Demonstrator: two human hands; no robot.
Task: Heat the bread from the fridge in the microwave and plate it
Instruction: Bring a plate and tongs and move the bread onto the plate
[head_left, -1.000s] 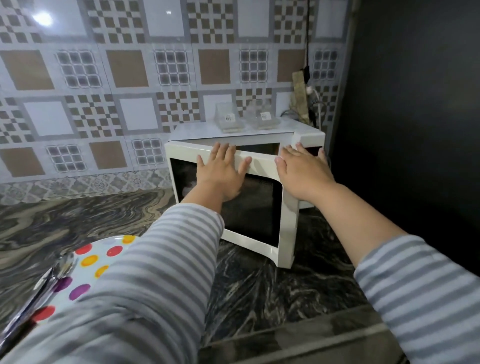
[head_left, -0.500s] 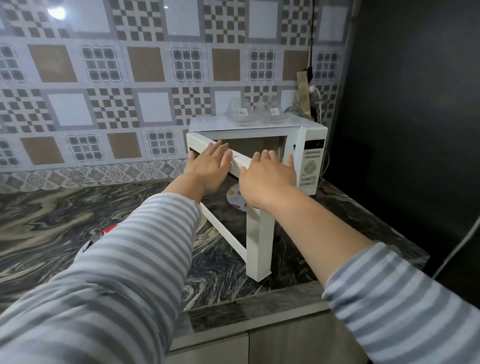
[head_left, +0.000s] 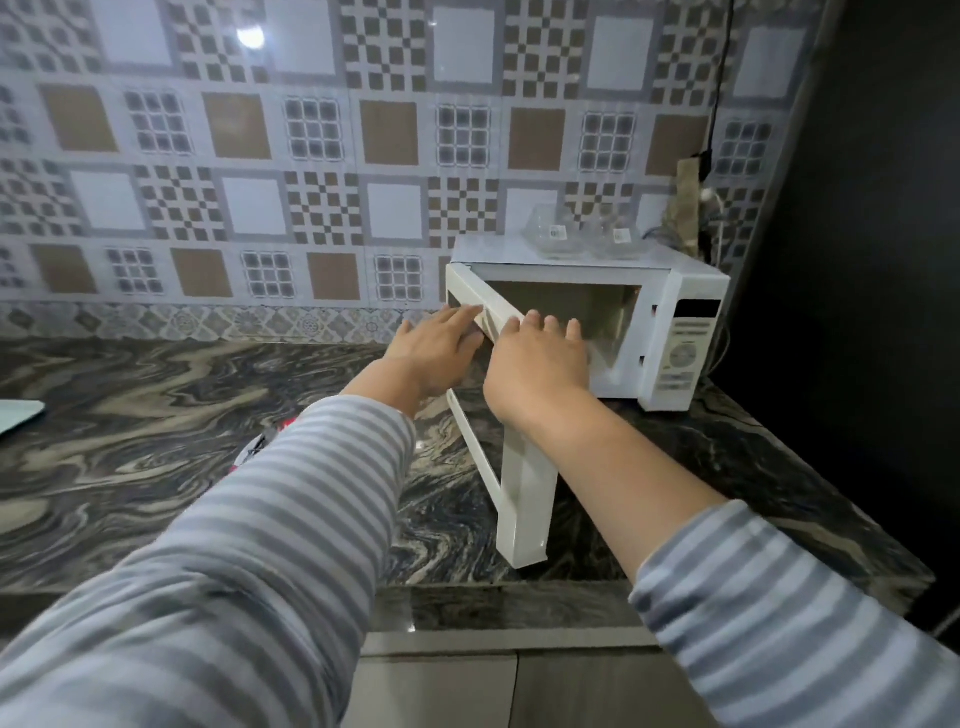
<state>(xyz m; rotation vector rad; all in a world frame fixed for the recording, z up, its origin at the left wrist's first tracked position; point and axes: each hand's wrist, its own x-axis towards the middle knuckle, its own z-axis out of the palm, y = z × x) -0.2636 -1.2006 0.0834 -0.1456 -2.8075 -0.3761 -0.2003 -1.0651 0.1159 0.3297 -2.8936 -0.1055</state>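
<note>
A white microwave (head_left: 685, 338) stands on the dark marble counter at the right, against the tiled wall. Its door (head_left: 522, 493) is swung wide open toward me, hinged on the left. My left hand (head_left: 436, 353) lies flat with straight fingers on the outer face of the door near its top edge. My right hand (head_left: 535, 369) reaches over the door's top edge with fingers extended toward the open cavity (head_left: 561, 306). No bread shows; my hands hide the cavity floor. A plate with coloured dots (head_left: 260, 447) peeks out from behind my left sleeve.
Two clear glass bowls (head_left: 582, 236) sit on top of the microwave. A black cable (head_left: 719, 93) runs down the wall to a socket behind it. A dark wall (head_left: 872, 260) closes off the right side. A pale object (head_left: 18, 415) lies at the counter's far left.
The door has swung from nearly closed to wide open under both hands. The view has pulled back and risen, and the dotted plate is now mostly hidden behind my left sleeve.
</note>
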